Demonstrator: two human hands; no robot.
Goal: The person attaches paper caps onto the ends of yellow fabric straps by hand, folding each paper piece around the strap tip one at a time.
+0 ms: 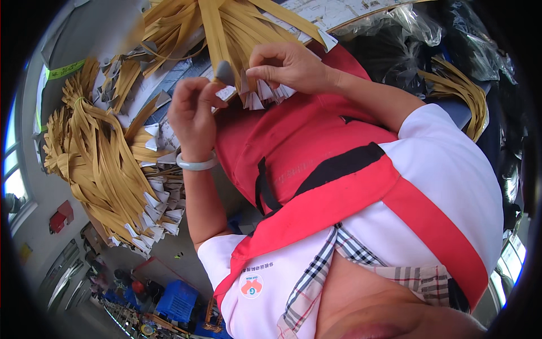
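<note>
My left hand (195, 116), with a pale bangle (196, 163) at its wrist, is closed in a pinch at the grey-tipped end of a long yellow strip (213, 35). Its thumb and fingers meet just below the grey tip (224, 72). My right hand (291, 68) is curled beside it, thumb and forefinger pressed together; what they hold, if anything, is too small to make out. Beneath and between the hands hangs a bundle of similar strips (243, 34) with white pointed ends (265, 95), over the table edge.
A large tied bundle of yellow strips (101, 152) hangs at the left. More strips (466, 93) lie at the right by dark plastic bags (389, 51). My red apron (293, 135) touches the table side. Blue crates (178, 299) stand on the floor behind.
</note>
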